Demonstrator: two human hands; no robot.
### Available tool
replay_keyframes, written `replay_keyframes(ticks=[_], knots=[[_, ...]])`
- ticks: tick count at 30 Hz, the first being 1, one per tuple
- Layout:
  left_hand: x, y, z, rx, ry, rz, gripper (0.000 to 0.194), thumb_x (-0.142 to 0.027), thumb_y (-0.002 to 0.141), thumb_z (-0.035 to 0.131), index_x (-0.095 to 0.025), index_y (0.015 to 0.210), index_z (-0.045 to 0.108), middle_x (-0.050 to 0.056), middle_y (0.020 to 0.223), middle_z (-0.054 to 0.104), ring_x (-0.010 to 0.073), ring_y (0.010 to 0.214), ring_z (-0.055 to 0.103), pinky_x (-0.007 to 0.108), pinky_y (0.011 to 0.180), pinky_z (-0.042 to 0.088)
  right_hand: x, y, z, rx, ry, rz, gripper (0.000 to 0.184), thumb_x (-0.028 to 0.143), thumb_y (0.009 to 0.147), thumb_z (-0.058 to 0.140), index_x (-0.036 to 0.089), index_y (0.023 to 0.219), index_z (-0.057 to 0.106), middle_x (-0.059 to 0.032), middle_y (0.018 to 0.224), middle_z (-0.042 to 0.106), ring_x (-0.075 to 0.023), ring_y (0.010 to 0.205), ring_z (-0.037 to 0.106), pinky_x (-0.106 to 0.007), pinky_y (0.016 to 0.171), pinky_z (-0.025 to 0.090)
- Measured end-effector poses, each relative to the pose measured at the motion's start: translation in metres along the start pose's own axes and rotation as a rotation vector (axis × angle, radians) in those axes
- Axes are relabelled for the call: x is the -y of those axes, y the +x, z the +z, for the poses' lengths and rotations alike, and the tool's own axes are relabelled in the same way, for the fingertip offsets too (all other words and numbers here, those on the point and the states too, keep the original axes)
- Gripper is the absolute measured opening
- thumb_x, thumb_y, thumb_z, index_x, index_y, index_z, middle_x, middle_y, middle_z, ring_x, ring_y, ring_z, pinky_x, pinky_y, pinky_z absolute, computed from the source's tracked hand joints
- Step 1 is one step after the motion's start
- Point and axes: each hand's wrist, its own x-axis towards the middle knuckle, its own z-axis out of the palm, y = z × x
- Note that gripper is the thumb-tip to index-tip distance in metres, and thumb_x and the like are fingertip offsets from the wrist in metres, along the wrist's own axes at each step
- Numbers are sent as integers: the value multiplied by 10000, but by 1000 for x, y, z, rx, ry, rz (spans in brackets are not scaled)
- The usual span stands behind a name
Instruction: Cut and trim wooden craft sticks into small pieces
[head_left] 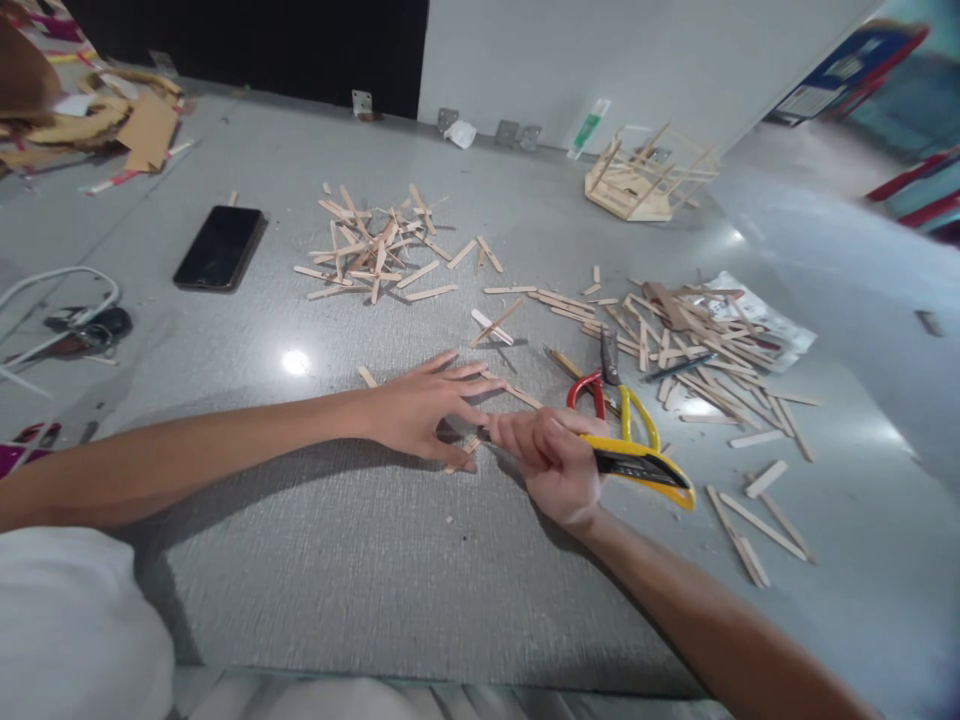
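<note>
My right hand (559, 460) is closed around a yellow and black utility knife (645, 472). Its tip points left, toward the fingers of my left hand. Spread flat on the table, my left hand (412, 410) has its thumb and fingertips around a short piece of wooden craft stick (465, 452). Whether they press on it is hard to tell. Another craft stick (523, 396) lies by the left fingertips. Just beyond the knife rest scissors (611, 375) with one red and one yellow handle, beside a pencil (566, 362).
Loose craft sticks form a heap (379, 250) at the back and another pile (697, 340) at right, with a pen (679, 367) on it. A stick frame (634, 185) stands near the wall. A phone (220, 248) and a white cable (67, 275) lie at left.
</note>
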Motion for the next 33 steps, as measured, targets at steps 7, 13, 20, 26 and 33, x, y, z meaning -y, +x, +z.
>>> replay_keyframes(ticks=[7, 13, 20, 26, 33], knots=[[1, -1, 1, -28, -40, 15, 531, -585, 874, 631, -312, 1329, 629, 57, 1637, 238, 350, 1520, 153, 587, 1213, 14, 0, 0, -1, -5, -22, -4, 453, 293, 909, 514, 217, 511, 313, 77, 447, 244, -92, 418, 207, -308, 497, 260], [1, 1, 1, -11, -8, 6, 519, -602, 878, 614, -320, 1314, 637, 44, 1640, 236, 337, 1525, 138, 574, 1216, 2, -3, -3, -1, 5, -34, -38, 458, 316, 909, 530, 216, 514, 322, 74, 461, 240, -90, 413, 216, -303, 485, 252], [0, 1, 0, -1, 16, 6, 542, -604, 879, 612, -307, 1332, 624, 68, 1639, 230, 336, 1526, 131, 581, 1213, 18, -4, -2, -2, 25, -33, -51, 438, 285, 921, 504, 217, 528, 323, 71, 473, 239, -94, 423, 217, -305, 484, 245], [0, 1, 1, -3, 12, 5, 539, -603, 879, 611, -308, 1329, 627, 71, 1637, 239, 337, 1525, 138, 581, 1211, 22, -4, -3, -3, 38, -40, -68, 437, 272, 928, 504, 224, 521, 353, 67, 479, 249, -103, 432, 222, -319, 485, 251], [0, 0, 1, -14, -8, 13, 522, -582, 884, 620, -296, 1321, 636, 84, 1638, 232, 347, 1524, 136, 587, 1205, 15, -5, -2, -1, 36, -33, -69, 448, 285, 928, 518, 219, 528, 330, 72, 475, 247, -92, 422, 221, -303, 485, 260]])
